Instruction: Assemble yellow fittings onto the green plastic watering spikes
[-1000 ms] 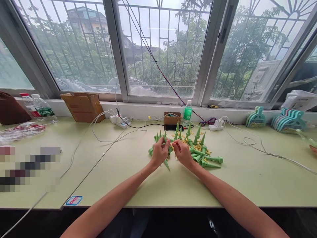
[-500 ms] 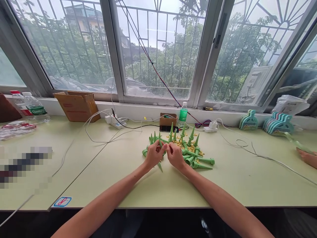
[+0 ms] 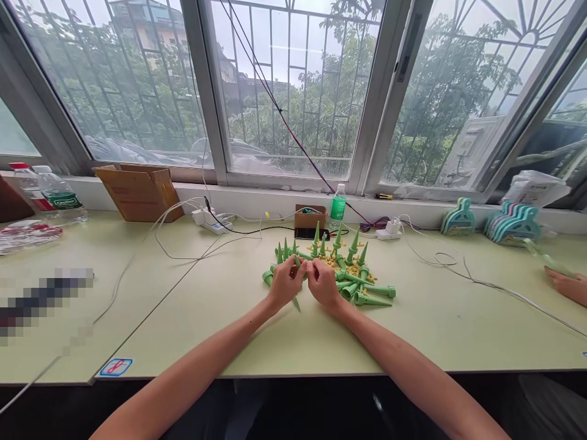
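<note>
My left hand [image 3: 284, 285] is closed around a green plastic spike [image 3: 298, 262], whose pointed end shows above the fingers. Against it, fingertips nearly touching, my right hand [image 3: 323, 283] is pinched closed; whatever it grips is hidden. Below my left hand another green pointed tip [image 3: 296, 304] pokes out, and I cannot tell whether it belongs to the held piece. Several green spikes [image 3: 375, 292] lie or stand just beyond and to the right of my hands. Small yellow pieces [image 3: 352, 269] are scattered among them.
A small cardboard box [image 3: 310, 217], a phone [image 3: 312, 234] and a green-labelled bottle [image 3: 338, 203] stand behind the pile. Cables and a power strip [image 3: 215, 225] run along the back. Teal plastic pieces [image 3: 512, 226] are at right, near another person's hand [image 3: 566, 286]. A larger box [image 3: 140, 194] sits left.
Both hands stay together at nearly the same spot, with only slight finger movement. The whole view has shifted a little. At far right, the other person's hand has moved slightly.
</note>
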`<act>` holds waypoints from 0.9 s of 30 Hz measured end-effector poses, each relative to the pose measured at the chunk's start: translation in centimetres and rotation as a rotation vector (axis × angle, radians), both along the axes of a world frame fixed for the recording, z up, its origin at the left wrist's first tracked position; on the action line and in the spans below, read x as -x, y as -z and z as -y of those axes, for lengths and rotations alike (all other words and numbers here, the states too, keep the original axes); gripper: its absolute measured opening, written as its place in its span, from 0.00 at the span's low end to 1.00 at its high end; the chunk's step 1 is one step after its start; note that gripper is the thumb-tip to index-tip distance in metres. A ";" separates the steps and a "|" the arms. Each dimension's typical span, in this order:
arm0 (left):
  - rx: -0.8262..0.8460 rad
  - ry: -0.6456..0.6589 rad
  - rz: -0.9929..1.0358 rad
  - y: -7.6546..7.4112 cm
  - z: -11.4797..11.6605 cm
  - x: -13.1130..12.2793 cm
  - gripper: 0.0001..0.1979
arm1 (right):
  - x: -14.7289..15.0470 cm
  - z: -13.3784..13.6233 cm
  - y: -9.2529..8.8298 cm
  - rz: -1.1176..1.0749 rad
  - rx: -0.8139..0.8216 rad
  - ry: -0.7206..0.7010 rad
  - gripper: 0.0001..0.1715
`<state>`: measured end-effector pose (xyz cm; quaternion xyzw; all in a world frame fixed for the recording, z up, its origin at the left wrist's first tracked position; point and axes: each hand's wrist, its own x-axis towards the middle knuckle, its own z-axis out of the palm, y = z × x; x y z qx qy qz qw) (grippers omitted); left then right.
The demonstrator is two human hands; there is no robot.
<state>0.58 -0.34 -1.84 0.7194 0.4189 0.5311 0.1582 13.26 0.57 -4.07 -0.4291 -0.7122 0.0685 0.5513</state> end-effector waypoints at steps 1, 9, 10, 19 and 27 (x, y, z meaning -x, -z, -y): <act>-0.004 0.000 -0.006 0.0 0.1 -0.1 0.12 | -0.1 0.0 0.0 -0.001 0.005 0.002 0.18; 0.012 0.077 -0.010 -0.2 0.4 -0.2 0.16 | -0.6 0.0 -0.3 -0.017 0.015 0.003 0.17; 0.011 0.088 -0.006 -0.2 0.5 -0.1 0.16 | -0.6 0.0 -0.4 -0.021 0.009 -0.009 0.16; -0.023 0.219 0.046 -0.6 0.6 0.2 0.26 | -1.0 -0.4 -0.7 -0.026 0.006 -0.026 0.17; -0.062 0.183 0.075 -0.7 0.7 0.1 0.24 | -1.0 -0.7 -0.8 -0.038 -0.002 -0.011 0.18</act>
